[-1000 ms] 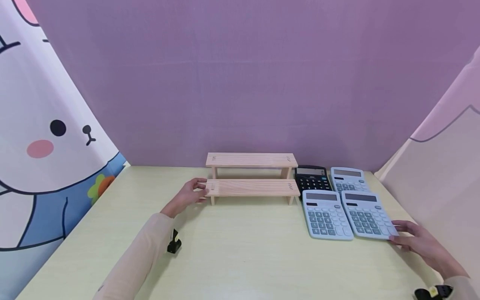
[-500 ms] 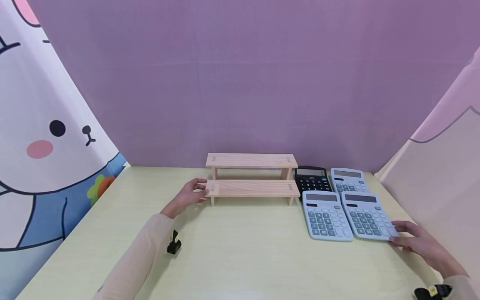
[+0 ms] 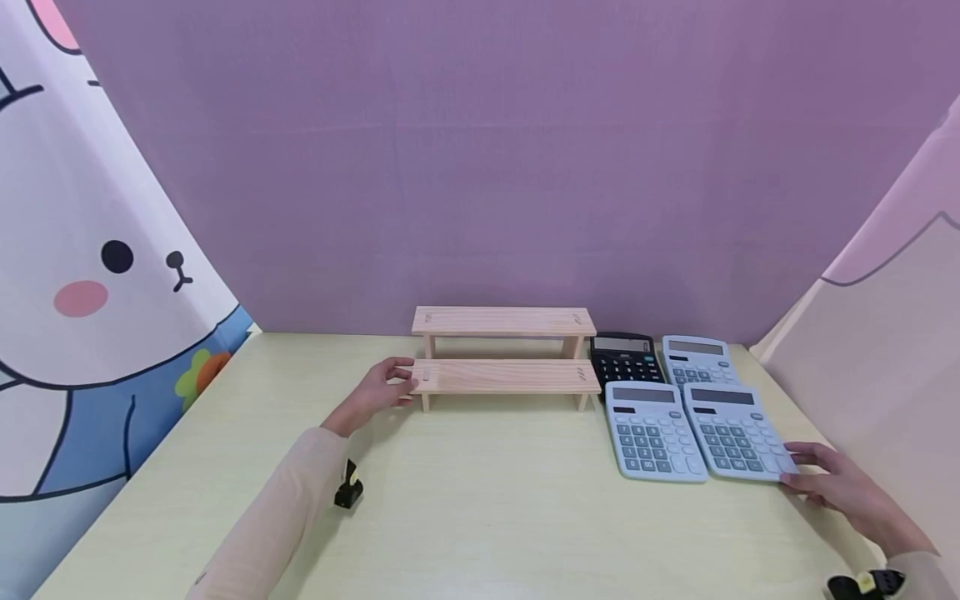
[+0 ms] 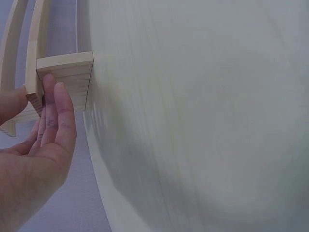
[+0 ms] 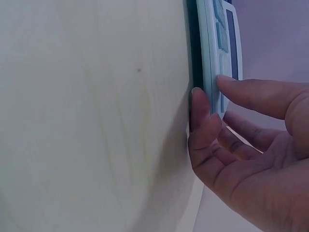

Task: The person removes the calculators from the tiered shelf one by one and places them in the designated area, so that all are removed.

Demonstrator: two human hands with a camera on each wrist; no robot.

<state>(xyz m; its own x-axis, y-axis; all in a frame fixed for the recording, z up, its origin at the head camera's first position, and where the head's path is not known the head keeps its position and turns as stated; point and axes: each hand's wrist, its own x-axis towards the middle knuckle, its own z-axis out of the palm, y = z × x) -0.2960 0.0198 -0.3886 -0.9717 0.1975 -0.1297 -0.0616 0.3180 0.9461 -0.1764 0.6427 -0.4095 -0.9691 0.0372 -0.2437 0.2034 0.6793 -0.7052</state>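
At far left hung a printed cloth (image 3: 82,275) with a cartoon animal face, smooth and matte, beside a plain purple backdrop (image 3: 480,167). The pale, faintly grained table (image 3: 480,517) ran across the whole view.

Over the preceding second almost nothing had shifted: both arms lay as before, and only the near right calculator had been nudged a trace. The judgement is that the work was at a pause of contact, with nothing yet lifted.

The left hand (image 3: 378,390) rested at the left end of the lower step of the wooden two-step riser (image 3: 504,354); in the left wrist view its fingers (image 4: 57,113) lay straight against the end grain with the thumb on the far side, a light pinch rather than a clenched grasp. The riser was unfinished light wood, flat rectangular boards on short legs, standing at the table's far middle.

To its right lay four slab-shaped plastic calculators: a black calculator (image 3: 623,357) and a pale blue one (image 3: 697,358) behind, two pale blue ones in front, touching side by side. The right hand (image 3: 843,492) pinched the near right corner of the front right calculator (image 3: 733,431), fingertips (image 5: 202,104) under its edge and thumb on top.
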